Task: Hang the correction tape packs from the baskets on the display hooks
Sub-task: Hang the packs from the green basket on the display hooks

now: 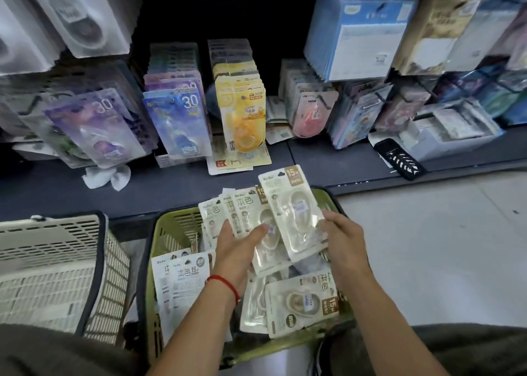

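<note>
Left hand [238, 243] grips a fanned stack of cream packs [242, 213], thumb curled over the front, fingers behind; red string on the wrist. Right hand [342, 241] pinches a single cream pack [293, 213] by its lower right edge, tilted, top corner pointing far-left, overlapping the stack's right side. Both are held above the green basket [174, 233].

Green basket sits near centre on the floor, against the dark shelf base [171, 181]. More loose packs [302, 304] lie in it: some face up at right, two back-side up at left [182, 281]. Beige basket [57, 264] is just left of the green one, contents not visible.

Display hooks further back carry hanging rows: purple packs [97, 127] far left, blue packs [179, 118] next, yellow packs [242, 110] at centre, pink packs [310, 110] right of that. White packs hang upper left, blurred. Blue and brown boxed items upper right, blurred. Crumpled white paper [108, 176] lies on the shelf base at left; black comb-like item [399, 158] on it at right.
</note>
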`<state>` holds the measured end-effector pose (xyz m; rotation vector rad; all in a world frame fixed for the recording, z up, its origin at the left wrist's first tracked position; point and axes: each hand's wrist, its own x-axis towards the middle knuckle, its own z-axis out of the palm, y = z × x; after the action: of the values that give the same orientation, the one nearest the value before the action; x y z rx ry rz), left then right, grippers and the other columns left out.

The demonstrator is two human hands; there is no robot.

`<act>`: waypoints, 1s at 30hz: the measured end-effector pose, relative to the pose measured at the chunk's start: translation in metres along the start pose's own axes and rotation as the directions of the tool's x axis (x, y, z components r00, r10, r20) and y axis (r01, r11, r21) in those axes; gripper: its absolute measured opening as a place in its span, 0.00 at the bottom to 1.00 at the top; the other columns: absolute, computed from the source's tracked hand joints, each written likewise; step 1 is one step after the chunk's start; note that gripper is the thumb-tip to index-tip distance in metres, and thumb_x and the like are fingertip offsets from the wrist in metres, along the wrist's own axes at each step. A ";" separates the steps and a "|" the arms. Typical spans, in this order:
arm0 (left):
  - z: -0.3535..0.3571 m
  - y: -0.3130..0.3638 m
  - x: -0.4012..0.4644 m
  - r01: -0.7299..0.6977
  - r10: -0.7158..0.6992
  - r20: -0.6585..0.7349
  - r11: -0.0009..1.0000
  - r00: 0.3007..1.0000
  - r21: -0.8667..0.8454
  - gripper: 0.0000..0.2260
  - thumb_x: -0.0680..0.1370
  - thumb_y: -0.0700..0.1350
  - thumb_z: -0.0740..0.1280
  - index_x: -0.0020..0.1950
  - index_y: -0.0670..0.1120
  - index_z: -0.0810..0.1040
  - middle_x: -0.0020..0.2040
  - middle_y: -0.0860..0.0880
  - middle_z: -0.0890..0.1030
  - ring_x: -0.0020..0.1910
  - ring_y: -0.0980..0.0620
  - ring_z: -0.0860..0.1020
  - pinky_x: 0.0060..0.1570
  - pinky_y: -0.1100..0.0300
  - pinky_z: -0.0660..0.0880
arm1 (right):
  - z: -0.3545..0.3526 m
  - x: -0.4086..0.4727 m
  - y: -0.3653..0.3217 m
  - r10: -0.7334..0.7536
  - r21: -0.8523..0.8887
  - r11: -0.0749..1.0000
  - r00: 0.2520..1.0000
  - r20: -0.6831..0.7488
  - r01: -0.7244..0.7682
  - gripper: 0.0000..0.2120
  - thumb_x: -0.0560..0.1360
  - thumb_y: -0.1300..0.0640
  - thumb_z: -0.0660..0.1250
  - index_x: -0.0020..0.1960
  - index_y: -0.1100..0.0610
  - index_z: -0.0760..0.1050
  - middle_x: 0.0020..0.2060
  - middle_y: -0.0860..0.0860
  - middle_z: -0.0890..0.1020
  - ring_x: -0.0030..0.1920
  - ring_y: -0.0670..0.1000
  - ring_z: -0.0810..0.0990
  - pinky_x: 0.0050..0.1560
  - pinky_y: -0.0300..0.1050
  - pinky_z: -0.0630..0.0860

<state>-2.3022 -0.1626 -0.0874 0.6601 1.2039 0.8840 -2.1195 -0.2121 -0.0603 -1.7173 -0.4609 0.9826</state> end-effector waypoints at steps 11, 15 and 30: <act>-0.029 0.007 -0.010 -0.002 0.001 -0.005 0.997 1.000 -0.083 0.26 0.71 0.40 0.82 0.66 0.50 0.77 0.57 0.49 0.88 0.53 0.48 0.88 0.45 0.48 0.86 | 0.012 0.016 0.031 -0.435 -0.818 0.508 0.900 0.027 0.270 0.12 0.83 0.55 0.68 0.65 0.55 0.80 0.58 0.52 0.82 0.59 0.54 0.78 0.59 0.43 0.75; -0.046 0.002 -0.020 -0.008 0.008 -0.001 0.993 1.000 -0.116 0.25 0.72 0.38 0.80 0.66 0.50 0.77 0.54 0.49 0.89 0.52 0.47 0.88 0.41 0.52 0.85 | -0.002 0.044 0.052 -0.324 -0.982 -0.024 0.928 0.183 0.186 0.21 0.85 0.49 0.61 0.76 0.54 0.67 0.70 0.55 0.74 0.69 0.56 0.72 0.67 0.52 0.68; -0.023 0.046 0.004 -0.109 0.113 0.048 0.992 0.992 -0.066 0.27 0.71 0.38 0.82 0.66 0.50 0.76 0.55 0.50 0.89 0.53 0.50 0.88 0.46 0.53 0.85 | -0.001 0.048 -0.029 -0.115 -0.920 0.357 0.985 0.128 0.161 0.14 0.79 0.60 0.66 0.65 0.59 0.73 0.56 0.61 0.85 0.55 0.63 0.84 0.54 0.53 0.79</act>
<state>-2.3349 -0.1358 -0.0571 0.7004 1.0966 0.9881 -2.0862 -0.1676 -0.0527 -2.6079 -1.3919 0.6079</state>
